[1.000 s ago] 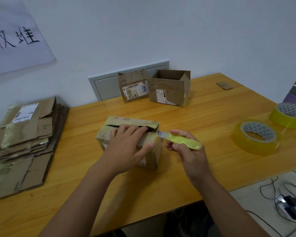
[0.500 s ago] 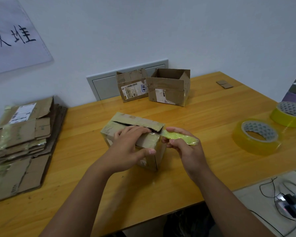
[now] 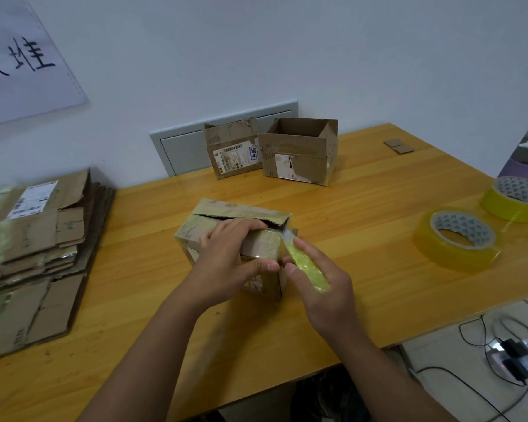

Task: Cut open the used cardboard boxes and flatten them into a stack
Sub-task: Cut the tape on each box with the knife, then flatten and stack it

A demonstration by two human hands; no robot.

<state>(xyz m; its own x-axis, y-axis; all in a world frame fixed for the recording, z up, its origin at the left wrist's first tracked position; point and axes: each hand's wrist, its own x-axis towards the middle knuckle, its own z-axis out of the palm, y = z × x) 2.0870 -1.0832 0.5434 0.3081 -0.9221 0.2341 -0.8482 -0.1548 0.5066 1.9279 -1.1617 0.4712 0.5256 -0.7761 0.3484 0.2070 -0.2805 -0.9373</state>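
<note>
The left hand (image 3: 232,263) grips the small taped brown cardboard box (image 3: 226,219); the right hand (image 3: 323,287) clasps a yellow-handled utility knife (image 3: 307,266) at the box's right edge. Left of that box, a flattened cardboard stack (image 3: 34,239) carries a white shipping label (image 3: 32,199), its print unreadable.

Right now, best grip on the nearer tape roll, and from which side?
The nearer tape roll lies flat on the table, core hole facing up, apart from the far roll. Probably come from above: one finger in the hole, thumb outside, pinching the ring wall. Its near-left rim is the closest side.

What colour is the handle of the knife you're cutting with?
Yellow-green, gripped in the right hand; the knife handle shows in the head view.
</note>
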